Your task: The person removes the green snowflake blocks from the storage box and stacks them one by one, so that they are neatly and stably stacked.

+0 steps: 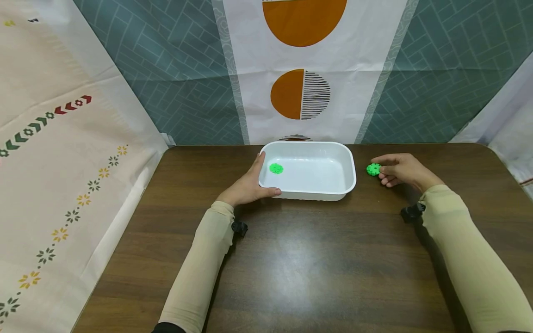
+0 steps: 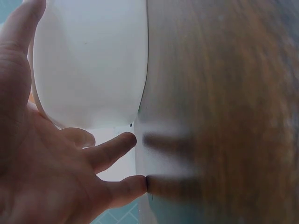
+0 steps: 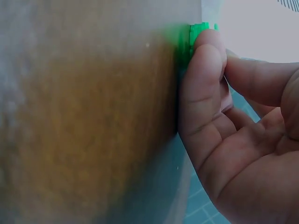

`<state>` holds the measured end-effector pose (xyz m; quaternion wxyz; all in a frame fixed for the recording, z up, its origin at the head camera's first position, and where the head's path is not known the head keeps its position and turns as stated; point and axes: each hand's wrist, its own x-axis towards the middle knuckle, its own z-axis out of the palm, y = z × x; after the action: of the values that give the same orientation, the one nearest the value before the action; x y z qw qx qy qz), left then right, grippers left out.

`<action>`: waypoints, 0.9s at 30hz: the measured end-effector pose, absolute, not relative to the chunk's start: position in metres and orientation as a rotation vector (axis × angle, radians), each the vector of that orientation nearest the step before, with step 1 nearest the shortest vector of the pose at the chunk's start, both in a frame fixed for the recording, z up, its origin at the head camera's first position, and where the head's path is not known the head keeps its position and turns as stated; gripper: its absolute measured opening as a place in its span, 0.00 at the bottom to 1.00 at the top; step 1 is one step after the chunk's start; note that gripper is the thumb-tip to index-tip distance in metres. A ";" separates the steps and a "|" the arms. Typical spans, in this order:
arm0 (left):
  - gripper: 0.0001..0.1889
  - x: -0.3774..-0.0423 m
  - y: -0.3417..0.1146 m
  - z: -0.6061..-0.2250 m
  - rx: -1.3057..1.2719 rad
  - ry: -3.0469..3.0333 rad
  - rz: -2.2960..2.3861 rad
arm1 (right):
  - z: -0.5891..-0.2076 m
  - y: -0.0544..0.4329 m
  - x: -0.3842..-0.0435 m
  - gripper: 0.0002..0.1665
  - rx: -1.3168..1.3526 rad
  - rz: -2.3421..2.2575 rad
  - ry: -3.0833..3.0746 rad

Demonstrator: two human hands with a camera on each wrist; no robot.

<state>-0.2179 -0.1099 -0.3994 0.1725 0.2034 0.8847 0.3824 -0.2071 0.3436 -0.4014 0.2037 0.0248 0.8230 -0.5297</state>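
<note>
A white rectangular tray (image 1: 308,194) stands at the back edge of the table. My left hand (image 1: 245,185) holds its left end, thumb along the front wall and fingers round the left side. In the left wrist view, that hand (image 2: 60,158) has its lower fingers spread beside the tray's wall (image 2: 93,60). A flat green disc with a scalloped edge (image 1: 276,168) lies inside, towards the left. Right of the tray, my right hand (image 1: 401,170) pinches a similar green disc (image 1: 373,169) between thumb and fingers, low over the table. The right wrist view shows only part of this disc (image 3: 198,30).
The brown wooden table (image 1: 291,277) reaches towards me. Behind it hangs a teal and white patterned cloth (image 1: 195,106). An embroidered cream cloth (image 1: 83,222) hangs at the left, and a white cloth (image 1: 508,129) at the right.
</note>
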 end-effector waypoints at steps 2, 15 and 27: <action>0.67 -0.218 -0.110 -0.399 0.577 2.512 1.087 | -0.401 0.344 -0.208 0.27 0.058 -1.463 2.300; 0.66 -0.218 -0.110 -0.399 0.574 2.515 1.081 | -0.400 0.344 -0.217 0.25 0.014 -1.322 2.355; 0.67 -0.218 -0.110 -0.401 0.564 2.514 1.085 | -0.397 0.341 -0.217 0.24 -0.016 -1.300 2.374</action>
<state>-0.2182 -0.1099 -0.4006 0.1723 0.1987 0.8858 0.3823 -0.2168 0.3408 -0.3969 0.2158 -0.0057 0.8565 -0.4689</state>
